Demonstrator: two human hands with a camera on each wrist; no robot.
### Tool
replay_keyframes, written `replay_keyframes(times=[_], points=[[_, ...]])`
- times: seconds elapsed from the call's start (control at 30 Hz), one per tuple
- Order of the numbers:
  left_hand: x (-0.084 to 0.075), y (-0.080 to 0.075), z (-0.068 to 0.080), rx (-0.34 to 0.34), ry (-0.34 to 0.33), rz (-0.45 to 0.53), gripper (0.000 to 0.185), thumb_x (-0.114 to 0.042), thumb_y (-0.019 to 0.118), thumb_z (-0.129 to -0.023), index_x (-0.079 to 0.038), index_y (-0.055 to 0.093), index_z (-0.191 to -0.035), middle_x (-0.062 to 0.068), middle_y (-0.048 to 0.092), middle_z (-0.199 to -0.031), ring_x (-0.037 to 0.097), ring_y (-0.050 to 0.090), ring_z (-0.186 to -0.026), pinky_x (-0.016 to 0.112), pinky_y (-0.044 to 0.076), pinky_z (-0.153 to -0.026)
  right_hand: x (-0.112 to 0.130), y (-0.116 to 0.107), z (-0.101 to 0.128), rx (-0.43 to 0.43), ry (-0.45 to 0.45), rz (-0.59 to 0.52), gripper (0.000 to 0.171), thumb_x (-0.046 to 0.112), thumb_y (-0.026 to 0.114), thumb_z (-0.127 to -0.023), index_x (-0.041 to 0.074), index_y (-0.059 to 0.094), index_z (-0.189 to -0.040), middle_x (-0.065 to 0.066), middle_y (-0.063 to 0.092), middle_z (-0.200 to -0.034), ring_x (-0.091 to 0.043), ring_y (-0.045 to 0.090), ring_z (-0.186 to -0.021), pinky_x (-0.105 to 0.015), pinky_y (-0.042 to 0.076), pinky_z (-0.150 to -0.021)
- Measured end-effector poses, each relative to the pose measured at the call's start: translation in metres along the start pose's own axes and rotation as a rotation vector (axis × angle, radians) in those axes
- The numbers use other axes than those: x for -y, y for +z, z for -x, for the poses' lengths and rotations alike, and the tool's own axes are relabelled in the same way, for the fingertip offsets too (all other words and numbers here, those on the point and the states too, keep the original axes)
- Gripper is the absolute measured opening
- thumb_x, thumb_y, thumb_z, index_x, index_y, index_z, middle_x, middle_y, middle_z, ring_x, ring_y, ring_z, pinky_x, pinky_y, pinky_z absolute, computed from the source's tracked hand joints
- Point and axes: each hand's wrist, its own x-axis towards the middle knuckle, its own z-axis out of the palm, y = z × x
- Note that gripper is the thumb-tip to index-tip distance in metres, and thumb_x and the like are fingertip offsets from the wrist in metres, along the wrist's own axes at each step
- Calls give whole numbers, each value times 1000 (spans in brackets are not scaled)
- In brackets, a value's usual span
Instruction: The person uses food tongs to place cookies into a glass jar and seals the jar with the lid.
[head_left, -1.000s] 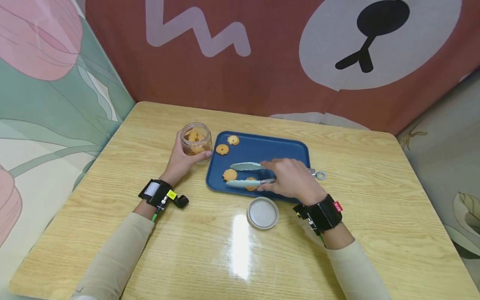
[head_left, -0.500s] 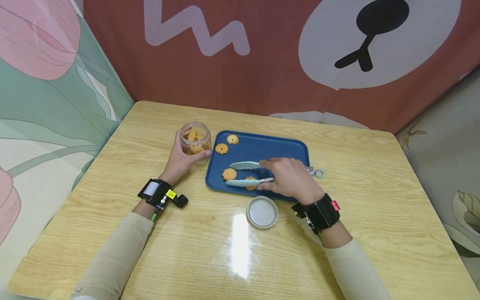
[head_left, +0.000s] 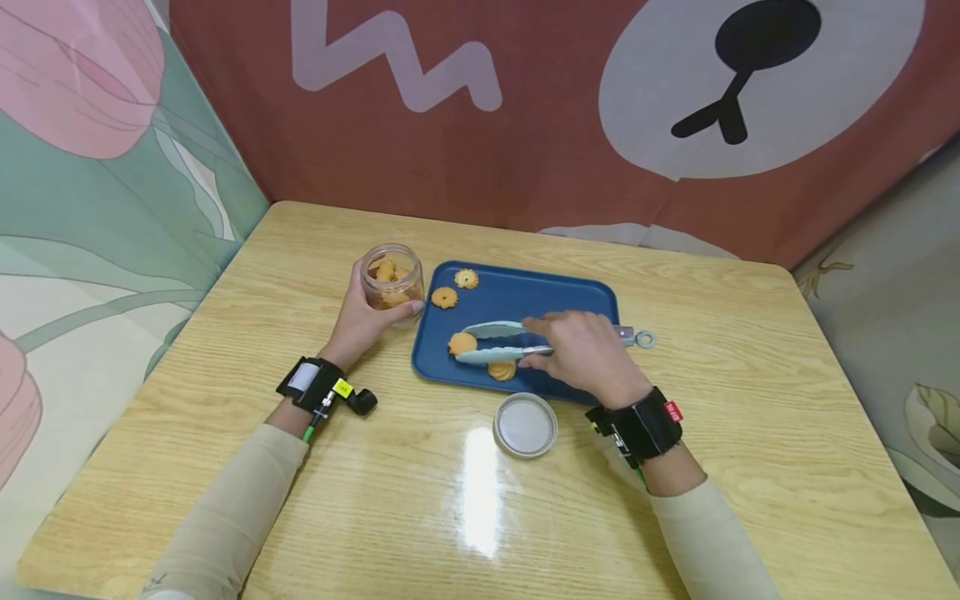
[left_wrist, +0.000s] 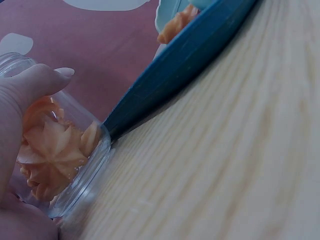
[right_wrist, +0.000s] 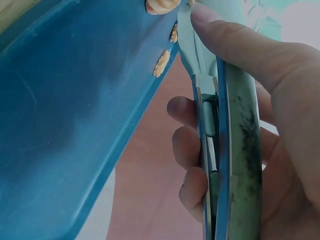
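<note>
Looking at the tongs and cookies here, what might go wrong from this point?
The round golden-brown cookie sits right at the tips of the pale mint-green tongs, so it might slip or crumble when squeezed.
The swirled golden cookie lies close beside the lower tong arm and could get nudged.
The clear round jar is open with cookies inside; if the left hand tipped it, some might spill.

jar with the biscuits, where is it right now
In the head view, the jar is left of centre, held in the left hand, just beyond the left edge of the blue tray.
</note>
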Motion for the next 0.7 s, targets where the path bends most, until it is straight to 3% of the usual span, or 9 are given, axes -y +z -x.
replay_keyframes(times=[0.23,0.43,0.7], points=[[-1,0,0,-2,0,-2,99,-24,89,-85,-28,26,-162,8,40,-163,24,39,-153,49,32,-127,-1,-5,-1,-40,-2,8,60,48,87,-84,14,75,-132,-11,79,-119,-26,77,-85,-26,46,-49],[-2,1,1,-5,-9,-5,100,-26,90,-85,-29,25,-162,9,40,-163,24,39,-153,49,32,-127,0,-13,-5,-77,-9,24,61,49,86,-85,14,74,-134,-12,79,-121,-29,78,-95,-40,61,-65],[-2,1,2,-6,-14,-10,101,-28,90,-84,-31,25,-162,8,41,-163,24,39,-153,50,31,-127,2,-21,-10,-83,-9,24,62,50,84,-86,14,72,-136,-12,78,-123,-31,78,-101,-44,63,-73]])
